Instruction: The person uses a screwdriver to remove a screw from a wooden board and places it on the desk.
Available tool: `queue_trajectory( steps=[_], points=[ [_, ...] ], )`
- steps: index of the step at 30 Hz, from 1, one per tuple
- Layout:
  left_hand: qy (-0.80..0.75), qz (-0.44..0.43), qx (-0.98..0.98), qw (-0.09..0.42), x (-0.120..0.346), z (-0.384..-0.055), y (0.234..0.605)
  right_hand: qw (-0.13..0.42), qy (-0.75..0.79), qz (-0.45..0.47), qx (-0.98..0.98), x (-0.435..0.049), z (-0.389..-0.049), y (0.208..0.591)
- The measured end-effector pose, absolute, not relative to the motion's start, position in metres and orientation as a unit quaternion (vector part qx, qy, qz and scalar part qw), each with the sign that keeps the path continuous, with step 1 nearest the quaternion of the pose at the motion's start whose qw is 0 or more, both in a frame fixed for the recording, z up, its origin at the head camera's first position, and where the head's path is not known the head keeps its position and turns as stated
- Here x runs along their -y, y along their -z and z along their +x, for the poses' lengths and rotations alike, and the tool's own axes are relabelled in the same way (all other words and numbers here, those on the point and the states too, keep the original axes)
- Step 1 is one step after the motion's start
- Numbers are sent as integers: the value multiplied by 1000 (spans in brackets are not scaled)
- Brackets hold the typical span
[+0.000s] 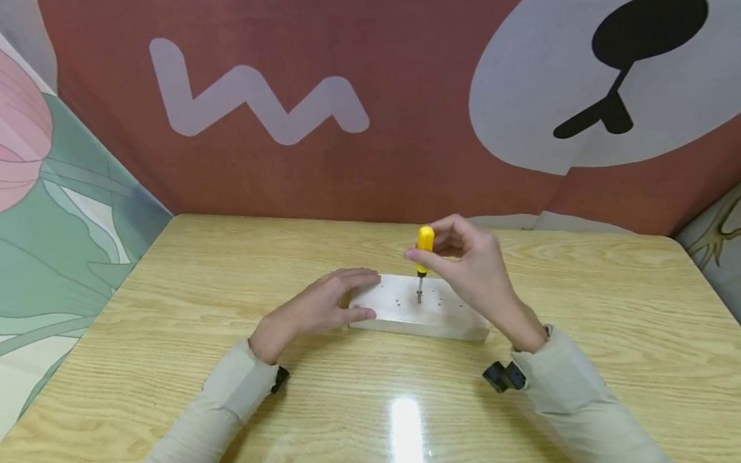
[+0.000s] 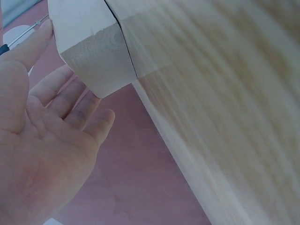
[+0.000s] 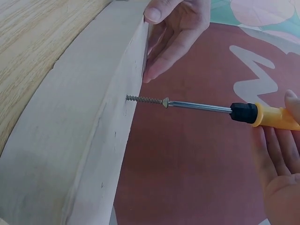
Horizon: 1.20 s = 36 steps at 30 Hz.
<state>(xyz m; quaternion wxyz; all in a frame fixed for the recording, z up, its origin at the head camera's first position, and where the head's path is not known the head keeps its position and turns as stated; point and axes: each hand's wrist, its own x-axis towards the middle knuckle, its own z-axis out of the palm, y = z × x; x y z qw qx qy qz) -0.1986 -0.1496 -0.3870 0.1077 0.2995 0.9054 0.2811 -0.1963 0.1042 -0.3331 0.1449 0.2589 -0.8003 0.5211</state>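
Note:
A pale wooden block (image 1: 396, 326) lies on the table, with several small holes in its top face. My left hand (image 1: 320, 307) rests over its left end, thumb at the near edge and the other fingers extended toward the far edge. In my right hand (image 1: 471, 264) is a screwdriver with a yellow and black handle (image 1: 425, 240), pinched between thumb and fingers. The right wrist view shows its shaft (image 3: 199, 107) against the head of a screw (image 3: 146, 99). That screw stands nearly straight out of the block's top, most of its thread showing.
The wood-grain table (image 1: 266, 425) extends around the block on all sides. A printed backdrop (image 1: 322, 178) rises behind its far edge. Dark wrist devices (image 1: 504, 376) sit below both sleeves.

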Motion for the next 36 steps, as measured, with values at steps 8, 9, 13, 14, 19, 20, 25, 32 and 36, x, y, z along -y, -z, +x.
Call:
queue_trajectory(
  steps=[8, 9, 13, 14, 19, 20, 25, 32, 36],
  points=[
    [-277, 302, -906, 104, 150, -198, 388, 139, -520, 270, 798, -104, -196, 334],
    [-277, 302, -906, 104, 150, -198, 388, 135, -520, 268, 800, -104, -196, 334],
    [-280, 304, -905, 104, 150, -198, 388, 131, -519, 260, 803, -102, -196, 335],
    [-280, 304, -905, 104, 150, -198, 388, 135, -517, 260, 804, -102, -196, 335],
    [-280, 302, -905, 106, 150, -198, 387, 164, -523, 260, 795, -101, -196, 337],
    [-280, 301, -905, 106, 150, -197, 387, 164, -528, 261, 791, -101, -196, 337],
    [-279, 298, -907, 104, 151, -197, 386, 139, -553, 267, 777, -101, -197, 337],
    [-280, 301, -905, 108, 150, -197, 386, 154, -540, 278, 780, -100, -195, 338],
    [-276, 302, -906, 105, 150, -198, 386, 168, -536, 277, 780, -101, -195, 338]
  ],
)
